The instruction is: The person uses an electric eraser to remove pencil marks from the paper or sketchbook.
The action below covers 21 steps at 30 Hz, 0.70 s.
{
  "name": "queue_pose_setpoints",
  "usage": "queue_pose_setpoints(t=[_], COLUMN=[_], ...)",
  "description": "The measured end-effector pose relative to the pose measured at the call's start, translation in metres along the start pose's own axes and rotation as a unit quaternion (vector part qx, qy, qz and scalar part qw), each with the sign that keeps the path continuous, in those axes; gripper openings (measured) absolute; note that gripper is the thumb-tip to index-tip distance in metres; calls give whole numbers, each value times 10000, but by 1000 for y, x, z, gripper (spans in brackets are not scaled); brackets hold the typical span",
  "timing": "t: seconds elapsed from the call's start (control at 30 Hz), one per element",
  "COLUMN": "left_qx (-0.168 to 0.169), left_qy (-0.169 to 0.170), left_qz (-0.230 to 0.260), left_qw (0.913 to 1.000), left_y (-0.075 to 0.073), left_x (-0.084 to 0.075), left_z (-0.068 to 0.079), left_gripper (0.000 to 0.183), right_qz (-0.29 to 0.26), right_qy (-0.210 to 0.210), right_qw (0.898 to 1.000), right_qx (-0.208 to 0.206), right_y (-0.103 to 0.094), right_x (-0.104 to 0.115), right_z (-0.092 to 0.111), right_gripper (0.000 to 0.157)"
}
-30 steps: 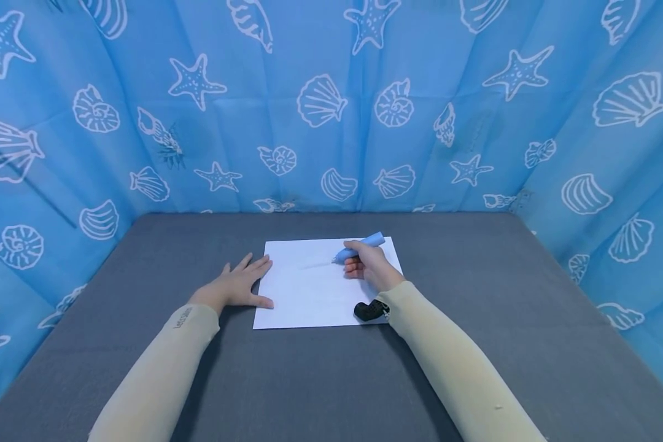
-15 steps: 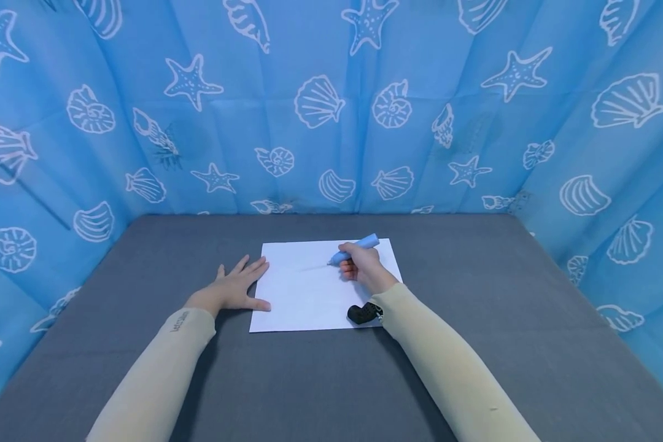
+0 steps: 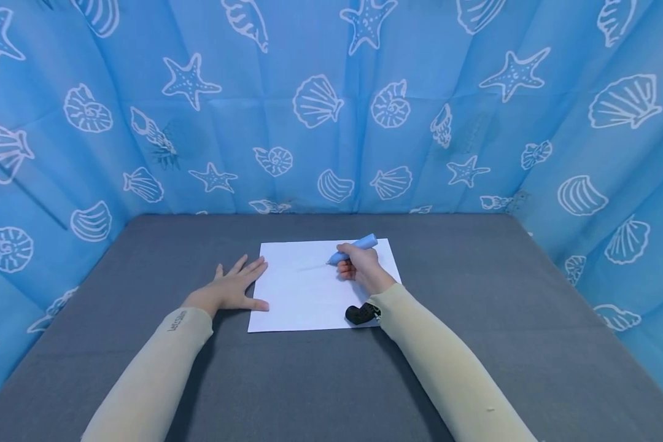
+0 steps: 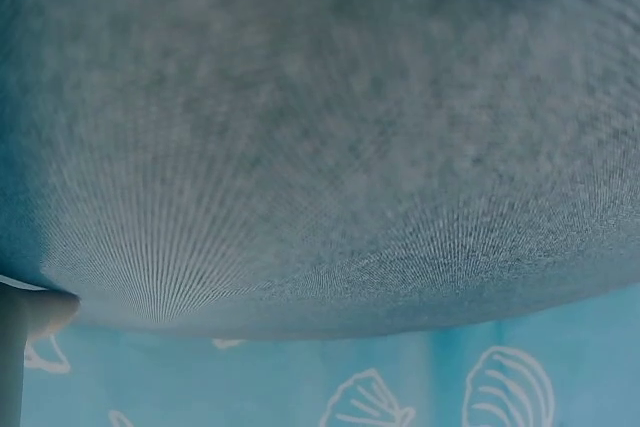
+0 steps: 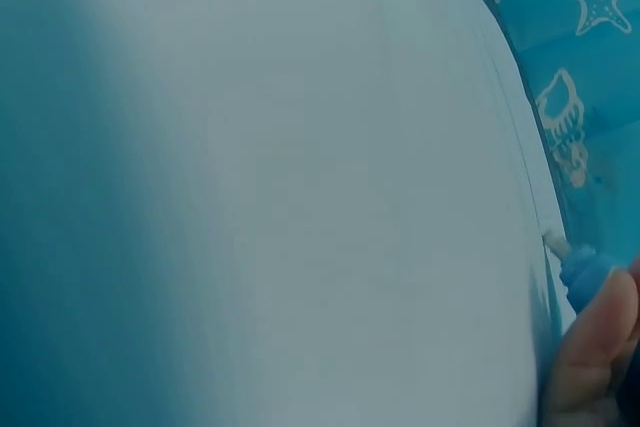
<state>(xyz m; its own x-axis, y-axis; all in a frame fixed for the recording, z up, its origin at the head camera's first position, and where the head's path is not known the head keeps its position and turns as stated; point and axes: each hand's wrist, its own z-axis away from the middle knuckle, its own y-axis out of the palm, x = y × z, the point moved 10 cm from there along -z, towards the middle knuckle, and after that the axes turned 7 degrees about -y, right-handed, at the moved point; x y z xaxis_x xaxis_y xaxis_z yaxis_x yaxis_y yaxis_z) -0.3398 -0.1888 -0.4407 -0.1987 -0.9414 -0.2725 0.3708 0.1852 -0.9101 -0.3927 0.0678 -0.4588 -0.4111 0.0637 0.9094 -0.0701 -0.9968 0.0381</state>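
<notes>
A white sheet of paper [image 3: 298, 301] lies on the grey table. My left hand [image 3: 229, 291] rests at its left edge with fingers spread, the thumb and a fingertip on the sheet. My right hand [image 3: 364, 267] grips a thick light-blue pen [image 3: 367, 241] over the upper right part of the paper. The pen leans, its narrow tip down at the right end of a faint line [image 3: 312, 267]. In the right wrist view the pen's pale tip [image 5: 556, 243] and blue collar show beside the thumb [image 5: 600, 337]. The left wrist view shows mostly grey cloth [image 4: 300, 147].
A grey cloth-covered table [image 3: 320, 387] surrounds the paper. Behind it and at both sides hangs a blue curtain [image 3: 232, 123] with white shells and starfish. A black device [image 3: 360, 314] sits at my right wrist, over the sheet's lower right part.
My right hand and the pen have shifted slightly left over the paper, then stayed almost still. The left hand keeps its place on the sheet's edge. The whole view has drifted a little.
</notes>
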Motion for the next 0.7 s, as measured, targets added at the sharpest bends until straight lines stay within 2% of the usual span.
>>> queue_pose_setpoints(t=[0.47, 0.7], left_qx=[13, 7], left_qy=[-11, 32], left_qz=[-24, -23], left_qw=[10000, 10000], left_y=[4, 1], left_x=[6, 1], left_z=[-5, -2], left_gripper=[116, 113], right_qz=[77, -90], right_qy=[-40, -111], right_qw=[9999, 9999], right_qx=[92, 25], right_y=[3, 2], right_x=[0, 0], right_z=[1, 1], right_gripper=[24, 25])
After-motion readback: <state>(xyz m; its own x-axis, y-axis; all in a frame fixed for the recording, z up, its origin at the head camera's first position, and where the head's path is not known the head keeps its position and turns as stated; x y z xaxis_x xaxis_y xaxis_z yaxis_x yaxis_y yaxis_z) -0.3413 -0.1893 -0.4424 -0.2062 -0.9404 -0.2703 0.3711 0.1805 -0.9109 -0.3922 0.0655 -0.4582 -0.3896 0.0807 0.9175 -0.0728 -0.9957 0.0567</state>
